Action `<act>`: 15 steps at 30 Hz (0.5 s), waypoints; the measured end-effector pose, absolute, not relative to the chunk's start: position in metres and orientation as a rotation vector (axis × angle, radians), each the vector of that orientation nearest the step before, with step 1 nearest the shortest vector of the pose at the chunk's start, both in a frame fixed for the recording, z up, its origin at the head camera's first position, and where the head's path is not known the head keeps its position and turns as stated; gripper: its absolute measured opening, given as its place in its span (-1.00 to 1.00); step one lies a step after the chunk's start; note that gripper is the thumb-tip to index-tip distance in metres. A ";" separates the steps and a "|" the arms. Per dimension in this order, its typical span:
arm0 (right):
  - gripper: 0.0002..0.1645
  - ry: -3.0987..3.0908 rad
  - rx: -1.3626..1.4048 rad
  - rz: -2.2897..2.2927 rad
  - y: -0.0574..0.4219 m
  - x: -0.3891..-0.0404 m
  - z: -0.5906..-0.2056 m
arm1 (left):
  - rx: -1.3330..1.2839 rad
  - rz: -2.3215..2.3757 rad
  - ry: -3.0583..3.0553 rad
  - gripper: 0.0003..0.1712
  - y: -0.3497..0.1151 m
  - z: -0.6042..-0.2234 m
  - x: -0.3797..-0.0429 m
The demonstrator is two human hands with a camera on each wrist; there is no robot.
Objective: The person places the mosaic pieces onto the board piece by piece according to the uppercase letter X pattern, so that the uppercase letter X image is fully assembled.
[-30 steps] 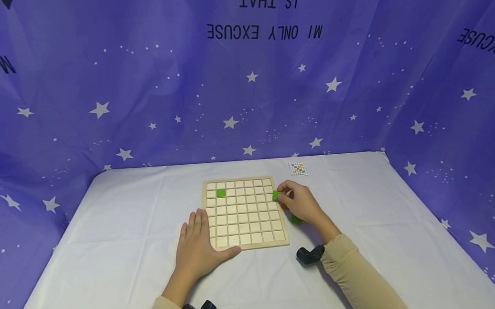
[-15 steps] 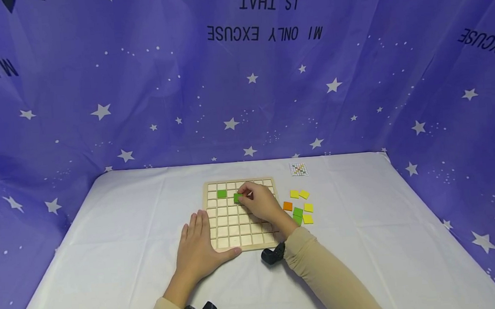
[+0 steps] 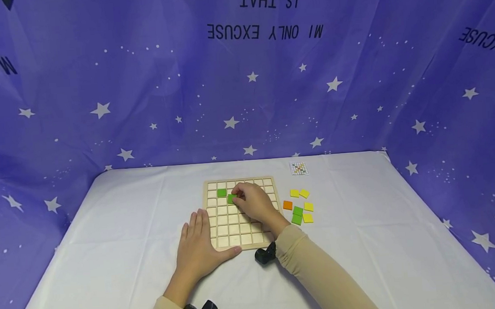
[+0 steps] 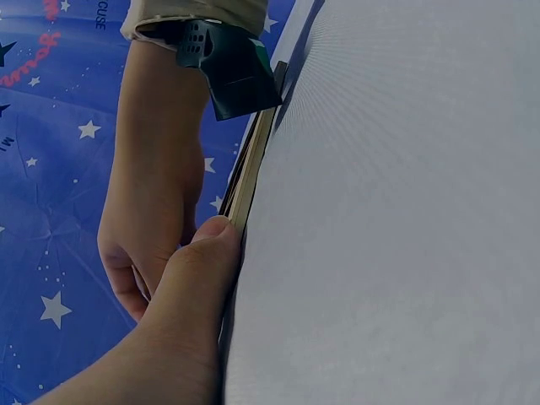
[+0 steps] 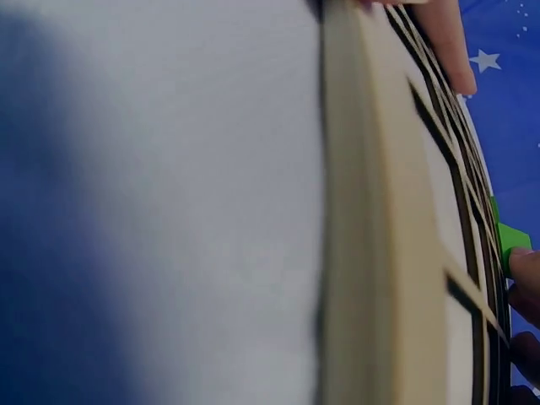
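Head cam's pretty evenly lit, white tablecloth (image 3: 108,260) bright, with a soft shadow beside the right sleeve (image 3: 324,269). Left wrist view is way dimmer, that same tablecloth looking greyish. Right wrist is the rough one tbh: near edge of the board (image 5: 363,219) out of focus, its lines bowed, murky blue blur down the left side.

Free cloth (image 3: 389,211) right of the loose tiles (image 3: 298,211)
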State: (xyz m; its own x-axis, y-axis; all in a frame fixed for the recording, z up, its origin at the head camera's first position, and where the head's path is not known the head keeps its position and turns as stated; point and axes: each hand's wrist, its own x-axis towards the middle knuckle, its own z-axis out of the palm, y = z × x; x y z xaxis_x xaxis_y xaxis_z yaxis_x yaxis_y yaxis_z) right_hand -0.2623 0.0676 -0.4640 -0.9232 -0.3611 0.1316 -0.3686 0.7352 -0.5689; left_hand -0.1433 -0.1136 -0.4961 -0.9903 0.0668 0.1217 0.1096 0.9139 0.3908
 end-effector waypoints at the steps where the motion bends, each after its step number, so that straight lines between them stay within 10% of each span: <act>1: -0.81 -2.916 0.615 0.947 0.067 -0.262 -0.464 | -0.138 -0.614 -2.970 0.68 -0.114 -0.496 -0.143; 15: -0.72 -2.940 0.702 0.792 0.069 -0.259 -0.465 | -0.138 -0.614 -2.972 0.68 -0.113 -0.496 -0.142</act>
State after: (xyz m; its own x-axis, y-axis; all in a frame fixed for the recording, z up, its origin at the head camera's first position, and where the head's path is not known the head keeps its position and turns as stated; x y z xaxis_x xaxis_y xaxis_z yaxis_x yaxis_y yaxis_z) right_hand -0.2593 0.0691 -0.4650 -0.8990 -0.4183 0.1294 -0.4267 0.7707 -0.4733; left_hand -0.1424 -0.1133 -0.4956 -0.9904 0.0678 0.1201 0.1099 0.9144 0.3896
